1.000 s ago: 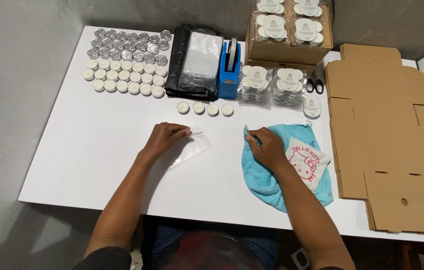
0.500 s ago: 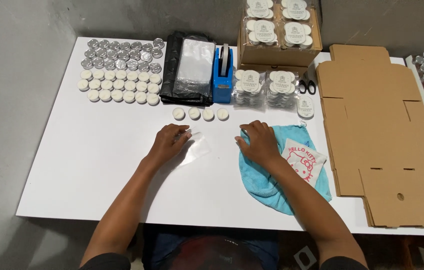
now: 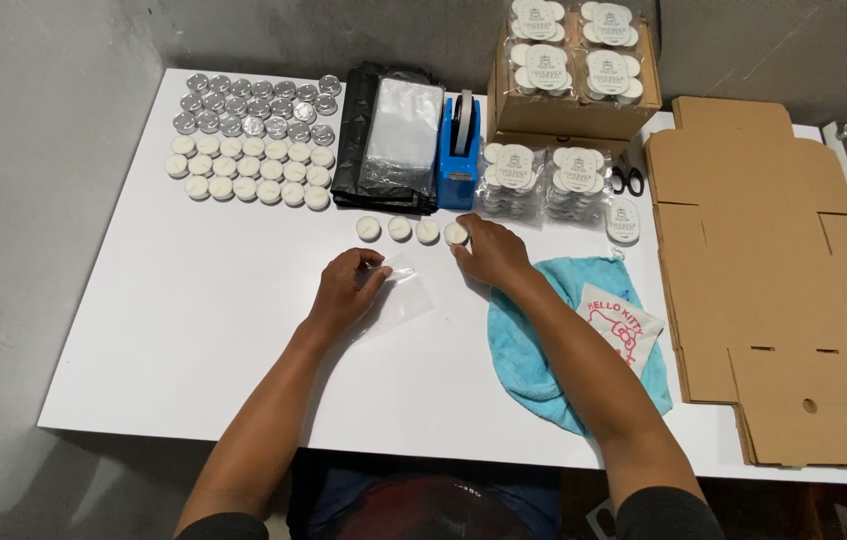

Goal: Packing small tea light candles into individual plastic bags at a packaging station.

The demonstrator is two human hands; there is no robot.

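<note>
My left hand [image 3: 346, 290] rests on a small clear plastic bag [image 3: 399, 296] lying flat on the white table [image 3: 194, 330], pinching its near edge. My right hand [image 3: 489, 252] reaches to a short row of white tealight candles [image 3: 400, 229] and its fingers touch the rightmost one [image 3: 456, 233]. A blue cloth [image 3: 554, 340] with a white printed patch lies under my right forearm.
Rows of white candles and silver cups [image 3: 252, 130] fill the far left. A black bag with clear bags [image 3: 394, 135], a blue tape dispenser [image 3: 460, 155], packed candle bags [image 3: 544, 180], a cardboard box [image 3: 574, 75], scissors [image 3: 629, 180] and flat cardboard [image 3: 774, 270] stand behind and right.
My right hand left the blue cloth and moved up and forward to the row of candles. My left hand stayed on the clear bag and lifted its edge slightly.
</note>
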